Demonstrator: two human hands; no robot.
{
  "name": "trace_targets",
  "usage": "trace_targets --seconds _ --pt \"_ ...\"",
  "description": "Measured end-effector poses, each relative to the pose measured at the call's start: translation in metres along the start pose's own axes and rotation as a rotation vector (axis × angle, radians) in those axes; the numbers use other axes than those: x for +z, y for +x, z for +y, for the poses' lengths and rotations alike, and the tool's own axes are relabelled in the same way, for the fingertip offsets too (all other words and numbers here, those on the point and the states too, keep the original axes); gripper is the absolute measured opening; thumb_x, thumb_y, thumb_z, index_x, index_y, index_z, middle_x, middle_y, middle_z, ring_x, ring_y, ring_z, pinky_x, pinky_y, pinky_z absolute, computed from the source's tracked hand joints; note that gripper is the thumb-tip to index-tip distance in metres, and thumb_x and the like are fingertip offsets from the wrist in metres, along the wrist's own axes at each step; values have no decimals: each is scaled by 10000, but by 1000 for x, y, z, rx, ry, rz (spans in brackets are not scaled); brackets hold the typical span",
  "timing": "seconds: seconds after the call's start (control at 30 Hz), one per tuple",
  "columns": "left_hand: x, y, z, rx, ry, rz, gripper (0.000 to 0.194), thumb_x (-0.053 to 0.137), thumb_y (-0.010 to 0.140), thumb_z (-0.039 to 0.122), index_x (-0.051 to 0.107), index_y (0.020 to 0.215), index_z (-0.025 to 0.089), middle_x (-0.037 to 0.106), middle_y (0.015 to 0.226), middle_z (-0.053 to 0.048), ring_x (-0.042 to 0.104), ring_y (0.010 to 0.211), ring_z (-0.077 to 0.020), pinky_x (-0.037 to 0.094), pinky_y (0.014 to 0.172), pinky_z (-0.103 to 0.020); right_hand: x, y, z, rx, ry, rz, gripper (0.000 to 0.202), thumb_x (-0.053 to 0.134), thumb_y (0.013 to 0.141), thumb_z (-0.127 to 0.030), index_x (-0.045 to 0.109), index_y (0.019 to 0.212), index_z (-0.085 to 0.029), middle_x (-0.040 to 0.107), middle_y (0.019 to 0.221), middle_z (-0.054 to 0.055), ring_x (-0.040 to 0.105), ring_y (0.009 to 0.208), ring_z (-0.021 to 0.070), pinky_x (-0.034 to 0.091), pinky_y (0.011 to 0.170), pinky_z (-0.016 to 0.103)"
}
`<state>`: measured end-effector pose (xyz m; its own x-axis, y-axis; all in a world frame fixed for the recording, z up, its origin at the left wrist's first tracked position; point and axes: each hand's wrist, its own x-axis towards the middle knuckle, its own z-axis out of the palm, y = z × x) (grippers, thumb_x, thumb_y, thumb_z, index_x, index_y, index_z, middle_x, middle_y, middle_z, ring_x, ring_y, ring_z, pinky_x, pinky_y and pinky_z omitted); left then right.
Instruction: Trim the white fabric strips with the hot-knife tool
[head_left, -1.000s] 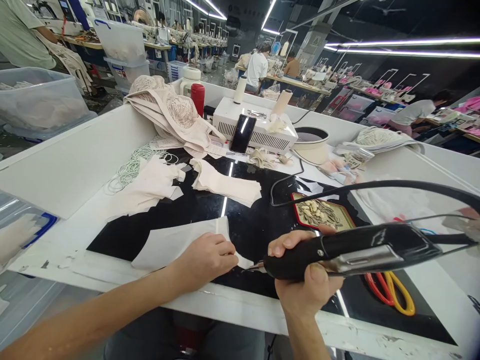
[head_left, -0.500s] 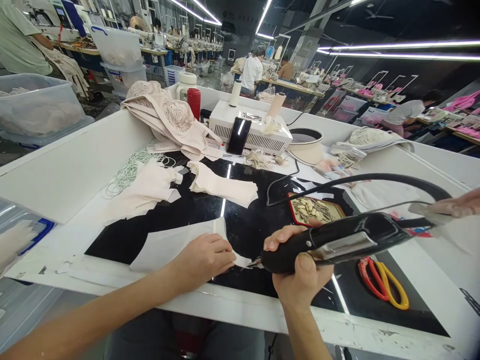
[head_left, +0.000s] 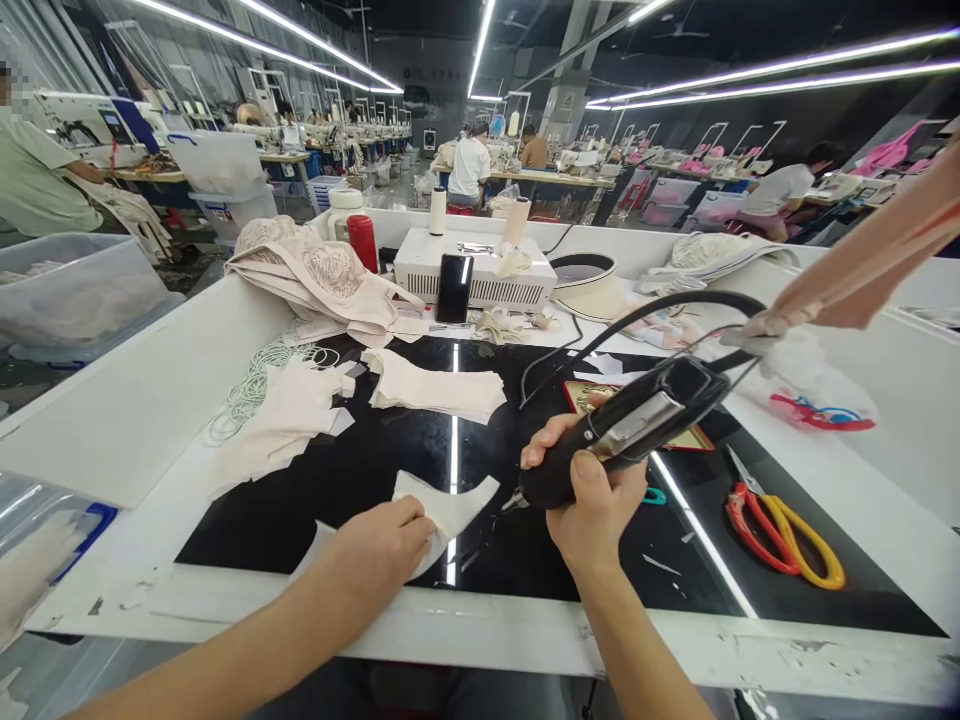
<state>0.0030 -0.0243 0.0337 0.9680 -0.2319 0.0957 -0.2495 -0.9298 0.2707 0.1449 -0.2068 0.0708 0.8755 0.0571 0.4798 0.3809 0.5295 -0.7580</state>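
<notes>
My right hand (head_left: 589, 505) grips a black corded hand tool (head_left: 626, 430) with a metal clip, its thin tip pointing down-left close above the black glass work surface (head_left: 375, 460). My left hand (head_left: 382, 548) lies flat on a white fabric piece (head_left: 450, 505) near the front edge, pinning it down. The tool tip sits just right of that piece's curved end. A black cable (head_left: 660, 310) arcs up from the tool's rear.
Stacks of pale pink fabric pieces (head_left: 431, 385) (head_left: 281, 420) and a garment pile (head_left: 315, 275) lie behind. A white machine box (head_left: 472, 270), phone (head_left: 454, 288), red bottle (head_left: 364, 242), seed tray (head_left: 581, 395), red-yellow scissors (head_left: 787, 530). Another person's arm (head_left: 862, 270) reaches in at right.
The view has tilted up and shifted. The white piece has been pulled nearer the front edge and shows less. The tool is raised steeper. Another person's arm has come in from the right.
</notes>
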Motion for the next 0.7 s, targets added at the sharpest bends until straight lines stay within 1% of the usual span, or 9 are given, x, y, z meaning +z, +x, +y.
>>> trace_targets --seconds 0.07,0.13,0.2,0.23,0.27,0.37,0.47,0.53,0.7 --pt "-11 3 11 -67 -35 -96 231 472 1064 133 674 979 205 661 920 -12 640 763 -137 484 678 -243 2 -1 3 1 7 -22 390 789 854 -387 588 1166 -270 681 815 -36 626 594 134 536 577 301" --pt "-24 10 16 -123 -62 -157 235 489 1073 179 665 920 202 647 894 3 639 699 -130 448 618 -251 4 -3 6 3 18 -43 382 778 868 -372 582 1178 -267 683 829 -34 633 608 133 537 588 298" --pt "-34 19 15 -132 -32 -162 198 524 1066 204 651 914 193 641 893 5 645 680 -141 440 597 -266 5 -3 10 2 35 -59 372 766 883 -353 576 1191 -267 686 839 -34 638 616 130 538 599 295" --pt "-36 26 12 -106 -5 -141 131 571 1048 204 646 942 190 647 910 2 658 711 -157 457 612 -273 6 -3 12 0 42 -62 372 761 889 -347 574 1200 -267 687 843 -35 639 617 127 538 604 293" --pt "-38 33 8 -61 16 -113 33 636 1016 199 639 985 187 658 943 -3 673 768 -177 487 650 -284 6 -3 13 0 49 -64 374 758 893 -344 573 1209 -266 686 846 -35 638 616 124 537 607 291" --pt "-37 55 -5 150 -41 -62 316 832 871 188 600 1087 182 686 1082 -27 677 1050 -227 559 902 -346 9 -3 16 5 65 -68 367 757 897 -348 576 1204 -264 683 847 -38 630 615 117 532 606 281" --pt "-32 73 -17 322 -157 -120 384 869 832 257 581 1080 194 684 1174 -43 583 1309 -248 500 1097 -377 11 -5 19 13 78 -69 300 747 905 -355 570 1128 -263 679 843 -39 623 617 114 530 596 269" --pt "-29 80 -23 352 -202 -187 372 847 854 305 581 1095 209 682 1212 -43 515 1403 -259 463 1142 -399 11 -6 20 25 76 -72 264 736 912 -356 561 1085 -259 678 844 -36 623 621 115 529 585 263" --pt "-28 81 -29 296 -250 -281 335 821 885 340 586 1095 228 683 1255 -41 481 1445 -278 372 1208 -515 13 -9 25 21 52 -92 264 730 916 -372 567 1086 -254 678 852 -29 624 641 118 546 626 277"
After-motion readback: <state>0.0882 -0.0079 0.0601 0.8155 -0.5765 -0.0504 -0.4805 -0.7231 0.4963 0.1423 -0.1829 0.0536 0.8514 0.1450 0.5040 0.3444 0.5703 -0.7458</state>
